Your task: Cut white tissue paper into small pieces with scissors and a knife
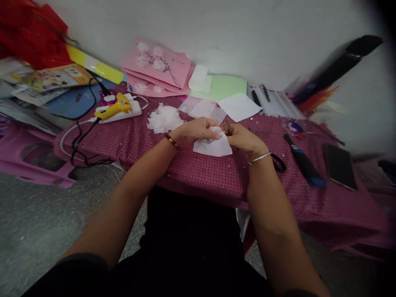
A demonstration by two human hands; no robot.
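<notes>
Over the red-checked surface (204, 177), between both hands, I saw a white sheet (213, 147) pinched by the left hand (199, 128). The right hand (246, 138) gripped a brown tool (228, 128), perhaps scissors. Trimming seemed underway; the next move called for steadiness.

Dim light, blurred sides, black upper-right corner.

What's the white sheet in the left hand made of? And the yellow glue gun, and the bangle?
The white sheet looks like thin, matte paper or maybe light fabric: it seems floppy, without gloss. The yellow glue gun seems smooth, hard plastic, from its bright, even colour. The bangle is probably polished metal, being silvery and shiny.
</notes>
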